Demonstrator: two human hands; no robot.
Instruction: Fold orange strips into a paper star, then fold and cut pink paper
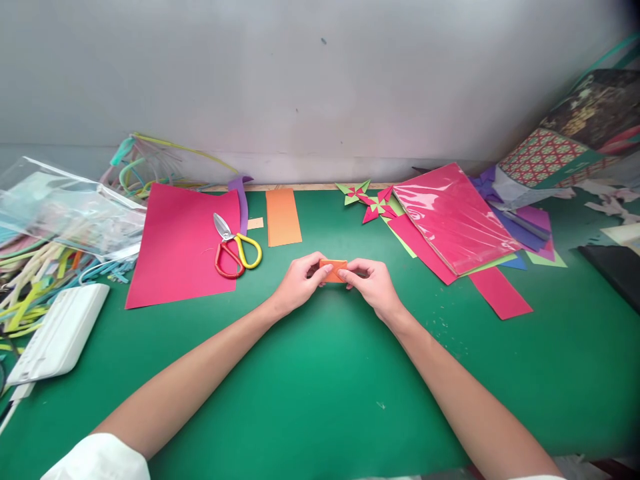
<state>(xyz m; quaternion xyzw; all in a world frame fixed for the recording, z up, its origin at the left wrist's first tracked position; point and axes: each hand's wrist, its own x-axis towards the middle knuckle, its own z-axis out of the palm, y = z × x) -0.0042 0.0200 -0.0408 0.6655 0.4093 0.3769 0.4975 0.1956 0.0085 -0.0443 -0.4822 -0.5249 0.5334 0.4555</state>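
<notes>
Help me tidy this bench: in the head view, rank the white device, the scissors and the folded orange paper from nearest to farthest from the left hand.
1. Folded orange paper: held by the left hand and right hand.
2. Scissors: left of the hands, partly on the red sheet.
3. White device: at the far left.

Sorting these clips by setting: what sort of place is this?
Probably a papercraft workspace: scissors on a red sheet, folded paper stars, and small orange paper held between the left hand and right hand.
</notes>
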